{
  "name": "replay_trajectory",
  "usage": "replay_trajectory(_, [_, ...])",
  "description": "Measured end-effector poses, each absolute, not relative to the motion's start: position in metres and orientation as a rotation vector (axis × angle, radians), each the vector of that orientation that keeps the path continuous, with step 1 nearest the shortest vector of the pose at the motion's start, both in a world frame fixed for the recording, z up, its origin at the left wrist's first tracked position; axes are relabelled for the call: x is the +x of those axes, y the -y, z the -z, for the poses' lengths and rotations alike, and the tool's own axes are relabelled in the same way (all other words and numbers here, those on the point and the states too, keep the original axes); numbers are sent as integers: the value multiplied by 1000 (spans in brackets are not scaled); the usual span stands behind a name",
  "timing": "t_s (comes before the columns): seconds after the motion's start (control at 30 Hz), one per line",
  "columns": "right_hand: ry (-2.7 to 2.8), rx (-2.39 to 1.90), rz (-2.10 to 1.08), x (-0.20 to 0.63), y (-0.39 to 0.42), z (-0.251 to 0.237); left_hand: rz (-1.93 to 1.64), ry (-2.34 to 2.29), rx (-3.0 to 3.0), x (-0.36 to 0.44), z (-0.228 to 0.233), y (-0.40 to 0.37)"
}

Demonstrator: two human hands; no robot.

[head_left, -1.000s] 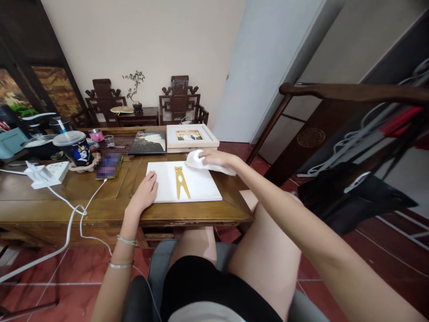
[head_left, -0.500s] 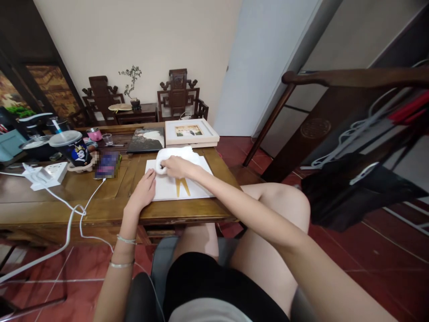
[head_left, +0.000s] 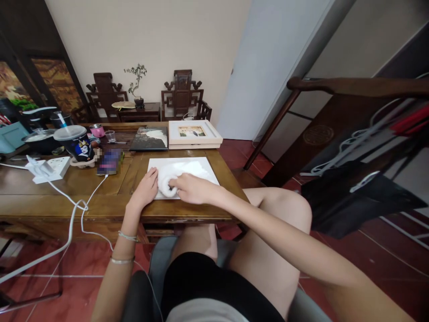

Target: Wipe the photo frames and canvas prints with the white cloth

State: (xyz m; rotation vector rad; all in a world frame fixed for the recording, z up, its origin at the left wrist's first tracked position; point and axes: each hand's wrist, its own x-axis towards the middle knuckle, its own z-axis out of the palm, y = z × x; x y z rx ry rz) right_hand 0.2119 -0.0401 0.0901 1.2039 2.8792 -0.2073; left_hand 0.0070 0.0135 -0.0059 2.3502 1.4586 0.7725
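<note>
A flat white board (head_left: 155, 162) lies on the wooden table near its front edge. My left hand (head_left: 147, 188) rests at the board's left edge, fingers stretched out and lying flat, holding nothing. On the board is a bunched, fluffy white cloth (head_left: 164, 182), rolled into a thick fold at the near left. My right hand (head_left: 191, 188) is closed on that fold, with its fingertips tucked partly into it. Hand and cloth cover much of the board, and no marking on it shows now.
Behind the board lie a dark picture panel (head_left: 149, 139) and a white-framed picture (head_left: 206, 130). To the left are a phone (head_left: 110, 162) on a cable, a lidded dark cup (head_left: 78, 147) and a white power strip (head_left: 60, 169). A wooden chair (head_left: 318, 129) stands at the right.
My right hand has drawn the cloth toward me, down the board, covering the yellow shapes seen before. My left hand stays at the board's left edge. The view has shifted slightly.
</note>
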Motion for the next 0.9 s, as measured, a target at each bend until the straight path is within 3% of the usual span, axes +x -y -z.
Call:
replay_trajectory(0.33, [-2875, 1388, 84, 197, -60, -94, -782, -1479, 2358, 6, 4, -14])
replay_trajectory(0.6, [-2923, 1130, -39, 217, 28, -82, -800, -1483, 2354, 6, 8, -16])
replay_trajectory(0.73, [-3002, 934, 51, 226, 76, -86, -785, -1489, 2342, 7, 6, -15])
replay_trajectory(0.9, [-2975, 1060, 178, 227, 64, -88, -767, -1504, 2309, 9, 3, -13])
